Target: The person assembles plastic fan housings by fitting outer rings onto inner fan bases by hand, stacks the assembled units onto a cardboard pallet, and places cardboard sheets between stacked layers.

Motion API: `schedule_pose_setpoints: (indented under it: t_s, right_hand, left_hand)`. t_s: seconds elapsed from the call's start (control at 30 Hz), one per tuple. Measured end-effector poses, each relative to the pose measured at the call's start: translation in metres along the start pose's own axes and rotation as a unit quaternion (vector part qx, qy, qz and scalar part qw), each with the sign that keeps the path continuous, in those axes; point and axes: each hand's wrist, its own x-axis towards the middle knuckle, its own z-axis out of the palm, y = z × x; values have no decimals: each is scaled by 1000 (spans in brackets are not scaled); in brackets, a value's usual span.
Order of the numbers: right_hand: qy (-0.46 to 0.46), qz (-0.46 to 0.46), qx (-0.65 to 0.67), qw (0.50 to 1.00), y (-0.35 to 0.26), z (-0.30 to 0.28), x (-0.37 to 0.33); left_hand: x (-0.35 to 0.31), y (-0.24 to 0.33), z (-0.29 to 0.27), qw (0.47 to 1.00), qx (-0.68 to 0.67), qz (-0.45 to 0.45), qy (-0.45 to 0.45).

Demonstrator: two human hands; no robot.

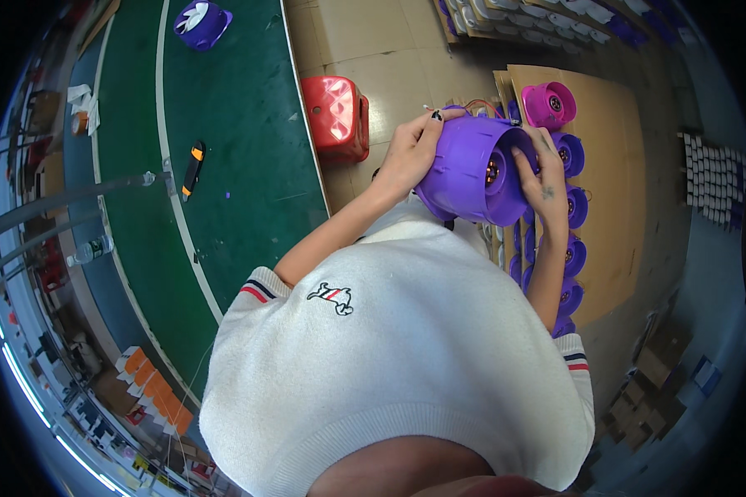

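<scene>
A purple plastic motor housing (466, 172), round and tilted, is held up in front of my chest between both hands. Copper-coloured windings (493, 171) show inside its inner ring, which faces right. My left hand (414, 153) grips the upper left side, thumb on the outer wall and some fingers hidden behind it. On the opposite side my right hand (547, 180) is closed over the rim, its thumb reaching into the opening. A thin reddish wire (481, 103) loops out at the housing's far edge.
On the left stands a green-topped table (261, 149) with an orange-and-black utility knife (193, 170) and a purple housing with white blades (201, 23). Beside it is a red stool (336, 120). At right, several purple housings (574, 207) and a pink one (549, 105) line a cardboard sheet (613, 182).
</scene>
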Motion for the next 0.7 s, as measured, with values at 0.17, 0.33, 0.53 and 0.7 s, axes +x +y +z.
schedule_pose_setpoints:
  t_s: [0.17, 0.33, 0.53, 0.7]
  right_hand:
    - [-30, -22, 0, 999, 5, -1, -2]
    - [-49, 203, 298, 931, 24, -25, -2]
    - [26, 308, 592, 745, 61, 21, -21]
    - [80, 235, 685, 685, 91, 19, -25]
  left_hand:
    - [4, -5, -4, 999, -33, -20, -24]
    - [10, -2, -5, 986, -142, -77, -51]
    - [33, -22, 8, 975, -211, -67, -25]
    - [67, -31, 27, 974, -196, -95, -68]
